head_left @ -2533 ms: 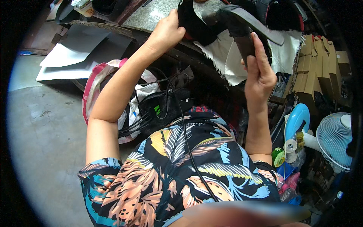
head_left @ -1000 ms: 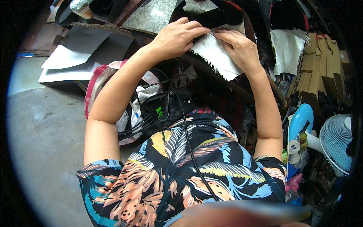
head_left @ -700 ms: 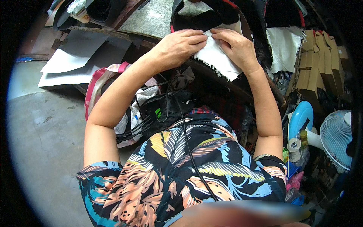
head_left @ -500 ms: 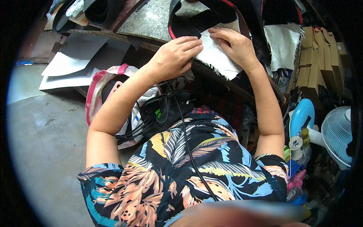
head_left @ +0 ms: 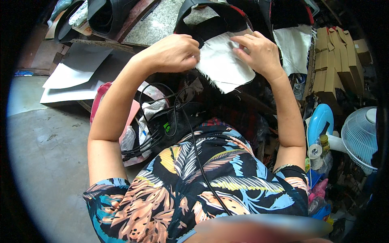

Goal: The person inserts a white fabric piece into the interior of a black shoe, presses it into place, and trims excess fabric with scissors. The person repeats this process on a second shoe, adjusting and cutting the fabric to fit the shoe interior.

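A white cloth piece with frayed edges [head_left: 227,67] hangs toward me from the near side of a black curved piece with red edging [head_left: 210,25], which looks like a shoe or boot upper. My left hand [head_left: 174,52] is at the cloth's left edge with its fingers curled in and closed on that edge; the fingertips are partly hidden. Over the cloth's right side is my right hand [head_left: 261,54], its fingers bent and the thumb apart from the forefinger. Farther right stands a similar black piece [head_left: 289,18] with its own frayed white cloth [head_left: 293,48].
Behind my hands lies a speckled stone slab [head_left: 150,24]. White sheets [head_left: 77,69] stick out at the left, near black rolled pieces [head_left: 107,18]. Below hang a black bag with cables [head_left: 178,117]. Cardboard pieces [head_left: 330,77] and a white-and-blue fan [head_left: 360,137] stand at the right.
My left hand has moved left and curled at the cloth's edge. My right hand has lifted its fingers off the upper part. More of the white cloth shows, hanging a little lower.
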A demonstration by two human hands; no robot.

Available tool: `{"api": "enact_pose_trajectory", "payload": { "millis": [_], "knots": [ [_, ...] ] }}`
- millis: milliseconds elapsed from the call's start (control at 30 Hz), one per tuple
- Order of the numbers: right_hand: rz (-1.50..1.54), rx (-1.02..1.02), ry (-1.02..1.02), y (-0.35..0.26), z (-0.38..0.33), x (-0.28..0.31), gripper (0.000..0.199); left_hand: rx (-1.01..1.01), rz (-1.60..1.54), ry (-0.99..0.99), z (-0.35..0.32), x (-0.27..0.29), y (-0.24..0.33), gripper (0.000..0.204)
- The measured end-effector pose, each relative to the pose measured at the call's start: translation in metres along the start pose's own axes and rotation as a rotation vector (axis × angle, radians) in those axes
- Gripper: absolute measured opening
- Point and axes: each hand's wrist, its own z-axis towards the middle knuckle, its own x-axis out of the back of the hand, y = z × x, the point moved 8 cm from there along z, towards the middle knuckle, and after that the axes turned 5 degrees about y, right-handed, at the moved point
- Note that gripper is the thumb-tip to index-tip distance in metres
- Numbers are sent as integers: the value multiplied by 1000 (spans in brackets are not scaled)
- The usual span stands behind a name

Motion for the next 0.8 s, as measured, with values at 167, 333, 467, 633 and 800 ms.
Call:
{"api": "enact_pose_trajectory", "payload": {
  "millis": [167, 333, 467, 633, 800],
  "knots": [
    [146, -172, -59, 23, 1, -18, 20, 407, 265, 180, 38, -29, -23, 32],
    [501, -420, -156, 53, -5, -46, 23, 159, 458, 187, 45, -49, -15, 41],
    [635, -417, -190, 58, -3, -58, 22, 20, 252, 73, 41, -65, -2, 42],
    [608, -392, -235, 57, -3, -54, 27, -118, 144, -4, 35, -68, 28, 41],
    [696, -397, -220, 50, -9, -36, 37, 123, -157, -13, 48, -37, -9, 38]
  ]
}}
